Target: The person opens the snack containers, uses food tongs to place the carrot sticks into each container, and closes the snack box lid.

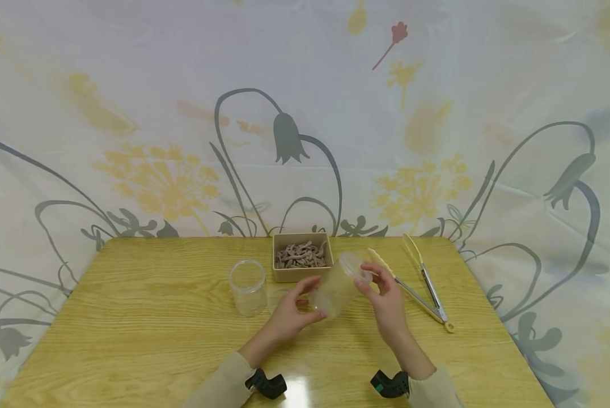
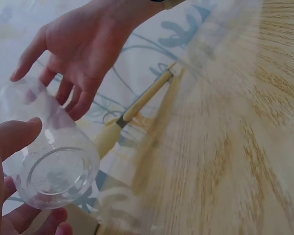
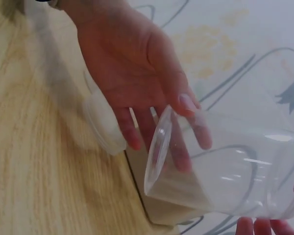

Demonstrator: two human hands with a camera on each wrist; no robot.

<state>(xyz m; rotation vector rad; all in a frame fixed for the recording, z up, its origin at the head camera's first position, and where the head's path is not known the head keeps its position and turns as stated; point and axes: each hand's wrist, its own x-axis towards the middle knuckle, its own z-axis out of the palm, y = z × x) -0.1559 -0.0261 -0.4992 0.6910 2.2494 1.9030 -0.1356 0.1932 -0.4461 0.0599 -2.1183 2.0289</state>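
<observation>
Between both hands a clear plastic jar [image 1: 333, 292] is tilted above the table, its upper end leaning to the right. My left hand [image 1: 291, 313] holds it near the base, thumb in front and fingers around the side; the round base [image 2: 58, 171] shows in the left wrist view. My right hand [image 1: 386, 297] grips the upper end, with its thumb and fingers on the ringed rim [image 1: 355, 264]. In the right wrist view, fingertips [image 3: 262, 226] of that hand touch the underside of the jar.
A second clear jar [image 1: 249, 292] stands left of the hands, a clear disc [image 1: 278, 299] beside it. Behind is a beige box [image 1: 300, 276] filled with brownish-grey strips [image 1: 301, 255]. Spread tongs [image 1: 430, 292] lie at the right on the wooden table [image 1: 147, 317]. A printed curtain [image 1: 305, 187] hangs behind.
</observation>
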